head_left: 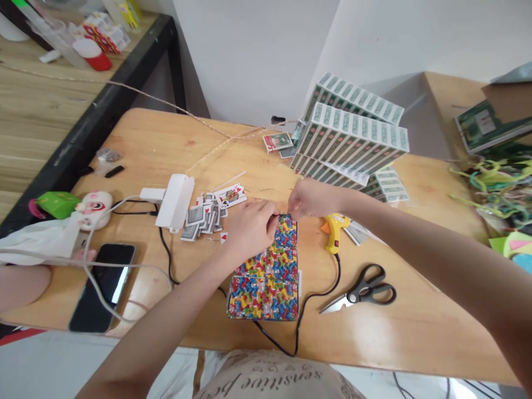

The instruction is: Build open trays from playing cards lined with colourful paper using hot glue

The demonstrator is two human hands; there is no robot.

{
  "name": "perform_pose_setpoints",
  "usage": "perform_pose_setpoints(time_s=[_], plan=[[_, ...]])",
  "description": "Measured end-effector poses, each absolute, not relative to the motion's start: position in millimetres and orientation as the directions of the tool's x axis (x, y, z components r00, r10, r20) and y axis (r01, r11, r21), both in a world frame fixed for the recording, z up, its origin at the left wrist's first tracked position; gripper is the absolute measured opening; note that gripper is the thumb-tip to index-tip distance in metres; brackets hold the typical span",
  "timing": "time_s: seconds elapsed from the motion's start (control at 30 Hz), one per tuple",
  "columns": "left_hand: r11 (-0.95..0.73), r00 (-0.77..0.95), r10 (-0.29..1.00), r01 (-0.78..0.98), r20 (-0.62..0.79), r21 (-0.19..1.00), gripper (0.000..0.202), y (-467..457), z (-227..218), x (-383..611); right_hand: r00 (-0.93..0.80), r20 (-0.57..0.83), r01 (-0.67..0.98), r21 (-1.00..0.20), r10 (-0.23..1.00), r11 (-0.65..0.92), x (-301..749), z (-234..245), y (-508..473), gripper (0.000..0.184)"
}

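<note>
Head view: left hand (pixel 254 228) and right hand (pixel 308 198) seemingly pinch patterned case (pixel 266 285); shirt (pixel 274 379) reads "sensitive".

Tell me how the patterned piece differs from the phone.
The patterned piece is multicoloured; the phone has a dark, glossy face.
The patterned piece's right edge runs nearly straight up the picture, while the phone lies slanted.
The left hand and right hand are at the patterned piece's far end; neither is on the phone.
Both look longer than wide.
</note>
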State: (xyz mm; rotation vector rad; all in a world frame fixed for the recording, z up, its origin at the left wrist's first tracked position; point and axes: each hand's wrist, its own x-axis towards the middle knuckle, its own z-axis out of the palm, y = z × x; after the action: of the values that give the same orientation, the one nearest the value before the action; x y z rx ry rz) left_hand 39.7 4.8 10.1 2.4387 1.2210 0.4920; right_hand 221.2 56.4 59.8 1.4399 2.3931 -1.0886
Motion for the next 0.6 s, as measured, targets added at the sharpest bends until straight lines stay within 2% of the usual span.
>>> perform_pose_setpoints(time_s=[0.07, 0.13, 0.2, 0.27, 0.33, 0.4, 0.5, 0.6], plan=[[-0.560, 0.565, 0.812, 0.684, 0.146, 0.466, 0.009, 5, 10, 40, -0.558, -0.434, 0.824, -0.396, 0.708, 0.406, 217, 63, 48, 0.011], [-0.564, 0.566, 0.810, 0.684, 0.152, 0.462, 0.009, 5, 10, 40, -0.559, -0.439, 0.827, -0.236, 0.704, 0.510, 212, 66, 37, 0.017], [-0.570, 0.565, 0.808, 0.682, 0.164, 0.459, 0.010, 4, 10, 40, -0.529, -0.454, 0.827, -0.087, 0.717, 0.555, 209, 67, 27, 0.024], [-0.575, 0.568, 0.805, 0.676, 0.172, 0.460, 0.010, 4, 10, 41, -0.497, -0.453, 0.840, -0.039, 0.740, 0.541, 209, 68, 21, 0.028], [-0.580, 0.571, 0.802, 0.671, 0.177, 0.462, 0.010, 3, 10, 41, -0.493, -0.454, 0.860, -0.124, 0.742, 0.495, 215, 67, 21, 0.027], [-0.582, 0.572, 0.801, 0.670, 0.179, 0.461, 0.010, 3, 9, 41, -0.499, -0.481, 0.866, -0.313, 0.721, 0.390, 224, 65, 27, 0.025], [-0.585, 0.567, 0.801, 0.673, 0.192, 0.453, 0.010, 3, 8, 41, -0.473, -0.561, 0.797, -0.601, 0.680, 0.059, 238, 56, 37, 0.022], [-0.587, 0.563, 0.801, 0.673, 0.203, 0.450, 0.009, 3, 8, 41, -0.469, -0.599, 0.646, -0.734, 0.649, -0.210, 247, 44, 42, 0.019]])
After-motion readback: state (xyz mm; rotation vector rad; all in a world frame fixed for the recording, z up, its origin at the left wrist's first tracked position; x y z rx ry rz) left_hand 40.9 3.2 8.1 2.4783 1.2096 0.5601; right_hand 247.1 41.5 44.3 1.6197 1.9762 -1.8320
